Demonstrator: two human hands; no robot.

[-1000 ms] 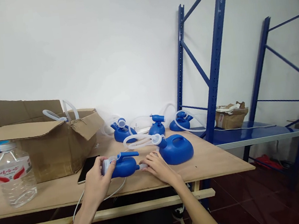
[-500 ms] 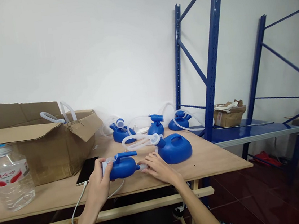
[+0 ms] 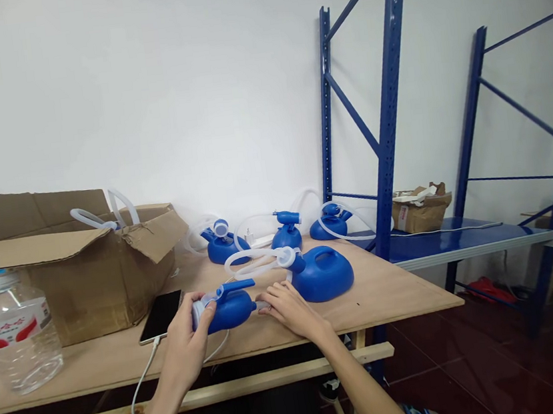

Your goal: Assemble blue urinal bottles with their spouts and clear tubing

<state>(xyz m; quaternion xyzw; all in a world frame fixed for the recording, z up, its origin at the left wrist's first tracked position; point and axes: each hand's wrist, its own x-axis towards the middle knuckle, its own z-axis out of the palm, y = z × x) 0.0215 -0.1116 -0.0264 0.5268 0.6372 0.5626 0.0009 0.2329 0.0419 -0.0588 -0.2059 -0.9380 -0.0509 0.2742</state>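
Observation:
My left hand [image 3: 190, 328] wraps round the white-ended side of a blue plastic urinal head [image 3: 231, 310], with the thumb on top. A blue lever-like strip [image 3: 234, 285] runs along its upper side. At the other end is a narrow blue nozzle, where a pale translucent tube end [image 3: 261, 307] meets it. My right hand [image 3: 289, 309] pinches that tube end, and its fingers hide most of it. Just behind the right hand stands a blue urinal bottle [image 3: 328, 274] with a coiled white hose [image 3: 252, 257] at its neck.
Several more blue bottles with hoses, such as one bottle [image 3: 288, 238], stand along the wall. Left are an open cardboard box [image 3: 110, 288], a water bottle [image 3: 20, 339] and a phone [image 3: 163, 315] with a cable. Blue shelving [image 3: 390, 106] rises beyond the table's right edge.
The blue urinal head has turned slightly in my left hand, its nozzle end tilting up a little. My right hand stays at the tube end. The view has shifted slightly.

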